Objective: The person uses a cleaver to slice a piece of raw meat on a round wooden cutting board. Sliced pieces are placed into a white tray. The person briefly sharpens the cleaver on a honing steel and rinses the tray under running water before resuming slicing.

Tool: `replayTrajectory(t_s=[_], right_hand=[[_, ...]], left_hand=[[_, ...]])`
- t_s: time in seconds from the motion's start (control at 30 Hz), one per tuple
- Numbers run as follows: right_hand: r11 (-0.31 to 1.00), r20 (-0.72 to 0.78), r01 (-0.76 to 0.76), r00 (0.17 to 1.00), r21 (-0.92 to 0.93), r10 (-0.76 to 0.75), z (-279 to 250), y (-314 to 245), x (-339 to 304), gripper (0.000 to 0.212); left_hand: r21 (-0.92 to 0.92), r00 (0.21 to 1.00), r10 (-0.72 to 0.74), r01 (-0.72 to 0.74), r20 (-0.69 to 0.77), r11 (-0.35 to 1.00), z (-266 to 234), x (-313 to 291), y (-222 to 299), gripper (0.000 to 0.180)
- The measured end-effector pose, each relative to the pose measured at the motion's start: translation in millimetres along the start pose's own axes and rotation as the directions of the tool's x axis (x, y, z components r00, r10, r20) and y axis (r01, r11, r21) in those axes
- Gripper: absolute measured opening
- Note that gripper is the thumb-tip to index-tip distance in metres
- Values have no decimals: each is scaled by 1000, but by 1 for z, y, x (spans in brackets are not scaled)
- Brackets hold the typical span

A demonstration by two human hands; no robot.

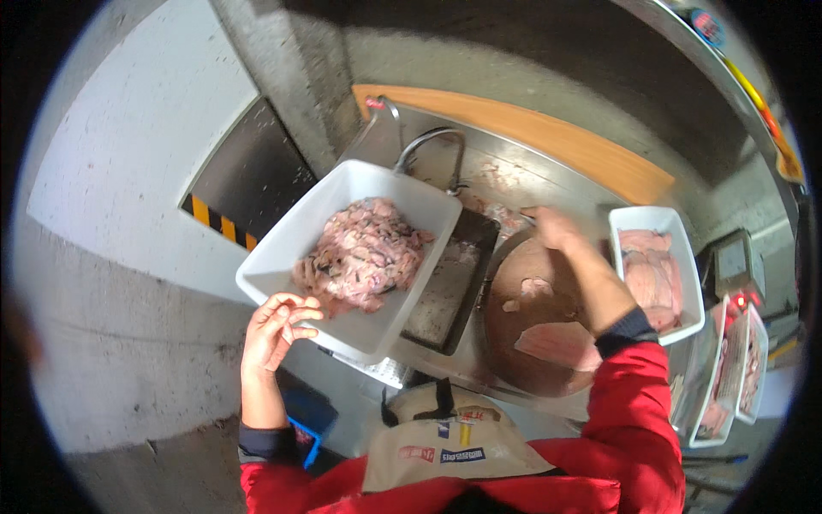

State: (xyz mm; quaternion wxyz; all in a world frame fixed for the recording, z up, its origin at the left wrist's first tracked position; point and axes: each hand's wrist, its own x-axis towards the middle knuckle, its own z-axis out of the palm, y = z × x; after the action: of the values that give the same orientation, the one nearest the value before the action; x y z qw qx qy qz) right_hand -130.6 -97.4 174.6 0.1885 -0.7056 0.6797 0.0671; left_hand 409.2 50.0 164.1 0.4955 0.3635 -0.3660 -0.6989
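Note:
My left hand (pixel 278 327) is beside the near left rim of a large white tub (pixel 432 201). Its fingers are loosely bent and apart, with nothing in them. A heap of pink and dark chopped meat scraps (pixel 368 257) fills the middle of the tub. My right hand (pixel 552 227) reaches over the far edge of a round brown chopping board (pixel 548 257), its fingers closed. A small dark end shows at the fingertips, too little to name. On the board lie a flat pink slab of meat (pixel 556 344) and a few small scraps (pixel 533 289).
A dark rectangular tray (pixel 441 317) sits between tub and board. Behind the tub rises a curved metal faucet (pixel 437 133). A white bin (pixel 692 283) of pink slabs stands to the right, near a scale (pixel 735 261) and narrow white baskets (pixel 709 411). Wooden planking (pixel 531 128) backs the steel counter.

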Motion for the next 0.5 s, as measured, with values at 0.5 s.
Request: replayTrajectory(t_s=[0.5], right_hand=[[758, -315, 511, 700, -406, -641, 72, -154, 69, 24]], left_hand=[[-112, 988, 73, -57, 137, 992, -4, 21, -8, 37]])
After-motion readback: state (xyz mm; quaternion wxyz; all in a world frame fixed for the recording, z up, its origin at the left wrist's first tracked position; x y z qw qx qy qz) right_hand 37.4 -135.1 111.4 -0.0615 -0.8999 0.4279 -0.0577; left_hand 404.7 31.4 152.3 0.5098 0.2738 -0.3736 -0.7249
